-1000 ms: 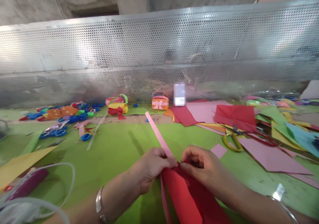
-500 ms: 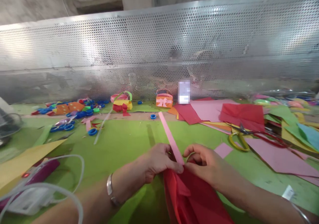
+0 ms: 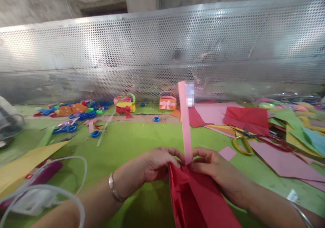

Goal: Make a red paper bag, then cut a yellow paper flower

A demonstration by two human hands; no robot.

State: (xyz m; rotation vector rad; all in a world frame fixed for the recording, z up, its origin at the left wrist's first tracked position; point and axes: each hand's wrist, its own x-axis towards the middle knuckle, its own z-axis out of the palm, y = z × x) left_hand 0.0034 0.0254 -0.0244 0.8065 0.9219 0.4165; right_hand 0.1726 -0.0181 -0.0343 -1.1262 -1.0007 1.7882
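The left hand [image 3: 165, 162] and right hand [image 3: 209, 162] angle inward to the top of the red folded paper [image 3: 208, 199], each grip pinched nearly closed on its edge, a pink strip [image 3: 185, 123] upright between. Beyond the paper, scissors [image 3: 251, 135] lie right, an orange bag [image 3: 167, 104] left.

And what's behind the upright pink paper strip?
Around the pink paper strip, red paper, the green tabletop and the perforated metal panel show behind it; whatever the strip itself covers cannot be seen.
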